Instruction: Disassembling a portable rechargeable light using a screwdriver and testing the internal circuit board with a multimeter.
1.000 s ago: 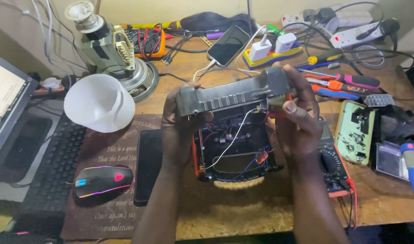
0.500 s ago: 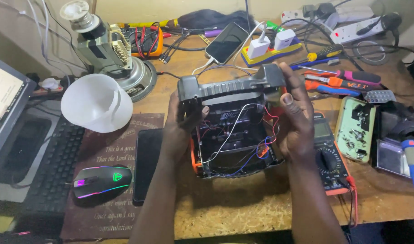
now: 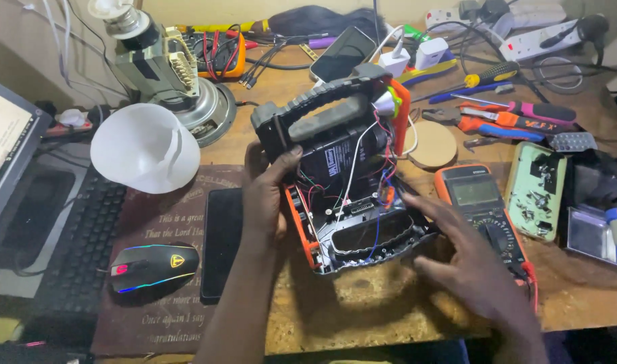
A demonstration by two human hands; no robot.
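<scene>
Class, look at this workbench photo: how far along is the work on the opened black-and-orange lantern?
Done: the lantern is already open, its battery and wires exposed, and a multimeter lies beside it. In hand: the left hand steadies the casing while the right hand rests at its lower edge. Left: the shell is not yet closed; screwdrivers lie unused behind.

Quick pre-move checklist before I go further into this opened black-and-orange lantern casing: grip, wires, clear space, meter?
1. Left hand steadies the opened black-and-orange plastic lantern casing: ok, thumb hooked on its left edge.
2. Right hand free: ok, open, fingertips by the casing's lower right corner, holding nothing.
3. Thin white wire and red and blue leads inside clear of fingers: ok, exposed but untouched.
4. Solder joints intact: cannot tell, too small.
5. Orange-cased digital multimeter within reach: ok, just beside the right hand.
6. Black slab phone clear of casing: not ok, lying close under the left wrist.
</scene>
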